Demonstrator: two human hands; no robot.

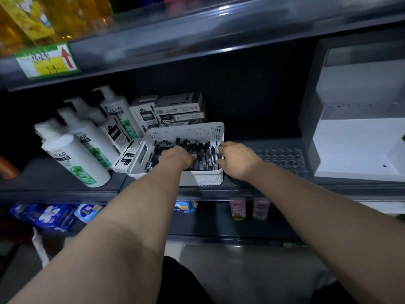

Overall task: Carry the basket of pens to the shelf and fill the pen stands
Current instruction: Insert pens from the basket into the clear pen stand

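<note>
Our basket (201, 178) sits at the shelf's (54, 172) front edge; left grip (177, 157) clutches pens (190, 145), right grip (237, 160) holds its rim. An overfull handful could spill pens off the edge.

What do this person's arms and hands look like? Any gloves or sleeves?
Both forearms are bare; no sleeves reach into view. The left hand and right hand wear no gloves, and no watch or band shows at either wrist. Fingers too blurred to check for rings.

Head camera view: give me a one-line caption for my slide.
White basket on the shelf: left hand among the pens, right hand at its right rim, pen stand beside it.
</note>
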